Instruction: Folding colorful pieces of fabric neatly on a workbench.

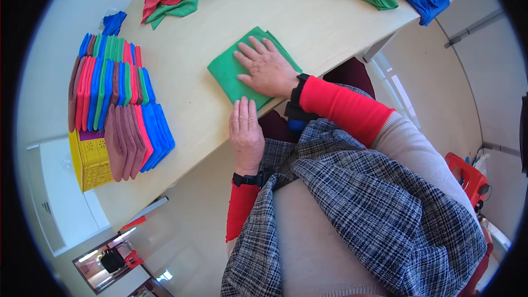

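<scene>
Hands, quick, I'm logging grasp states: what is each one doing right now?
Left hand: open, flat at the table edge, holding nothing.
Right hand: open, palm pressed on the folded green cloth.

Bright, even daylight w/ soft shadows, sharp centre, strong fisheye bend & black vignette at edges.

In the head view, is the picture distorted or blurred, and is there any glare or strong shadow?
Head view: fisheye bends the table edge, with black corners around the circle; light is soft and even, without glare; only a faint shadow lies under the right hand on the green cloth; focus is sharp.
</scene>
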Demonstrator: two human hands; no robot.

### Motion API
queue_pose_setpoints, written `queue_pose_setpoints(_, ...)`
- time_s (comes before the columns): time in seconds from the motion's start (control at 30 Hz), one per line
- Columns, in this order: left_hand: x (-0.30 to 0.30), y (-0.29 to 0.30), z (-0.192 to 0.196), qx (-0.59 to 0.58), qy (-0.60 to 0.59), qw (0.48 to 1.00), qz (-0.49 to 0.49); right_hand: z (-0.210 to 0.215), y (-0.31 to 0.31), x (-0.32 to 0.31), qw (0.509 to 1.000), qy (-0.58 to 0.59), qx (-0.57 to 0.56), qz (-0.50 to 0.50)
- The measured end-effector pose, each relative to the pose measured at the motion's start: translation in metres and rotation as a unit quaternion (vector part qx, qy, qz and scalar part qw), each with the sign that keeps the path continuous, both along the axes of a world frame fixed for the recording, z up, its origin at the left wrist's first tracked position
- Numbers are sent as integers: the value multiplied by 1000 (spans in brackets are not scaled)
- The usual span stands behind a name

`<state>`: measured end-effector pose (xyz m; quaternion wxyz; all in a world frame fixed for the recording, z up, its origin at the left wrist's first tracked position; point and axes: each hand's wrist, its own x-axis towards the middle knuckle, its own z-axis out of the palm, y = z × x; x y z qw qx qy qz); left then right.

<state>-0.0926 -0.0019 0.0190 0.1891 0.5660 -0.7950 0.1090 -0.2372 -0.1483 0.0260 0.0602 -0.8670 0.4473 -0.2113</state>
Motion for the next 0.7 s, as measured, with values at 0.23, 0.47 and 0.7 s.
queue_pose_setpoints(0.23, 11, 15, 10, -35, 31, 999, 3, 2, -2, 7, 1000, 12, -15, -2)
queue_pose_setpoints(0.47, 10, -28, 44, -54, 149, 987, 5, 5, 0, 1, 999, 11, -41, 6)
queue_pose_setpoints(0.7, 13, -69, 10, 36, 133, 985, 108, 1, 3, 6, 996, 49, -70, 30)
